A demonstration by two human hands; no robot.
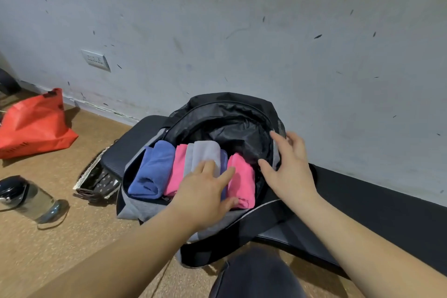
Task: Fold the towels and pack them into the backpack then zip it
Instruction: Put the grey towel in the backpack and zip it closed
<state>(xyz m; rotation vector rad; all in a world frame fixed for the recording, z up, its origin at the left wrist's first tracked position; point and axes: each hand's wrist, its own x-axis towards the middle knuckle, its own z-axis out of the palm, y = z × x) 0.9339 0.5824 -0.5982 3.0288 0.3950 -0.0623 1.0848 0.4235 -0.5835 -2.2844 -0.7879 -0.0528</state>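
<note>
Folded towels (193,167) under left hand (205,191), right hand (287,167) on backpack (227,113) rim

You get no text here that you can read. The red bag (36,123) carries dark print along its lower edge and a black patch near its top; the print may be lettering, but it is too blurred to make out. The backpack (142,208), the bottle (29,198) and the wall socket (95,59) show you no legible marks.

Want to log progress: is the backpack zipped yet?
Open: the backpack gapes, folded towels visible inside, right hand on its rim.
</note>
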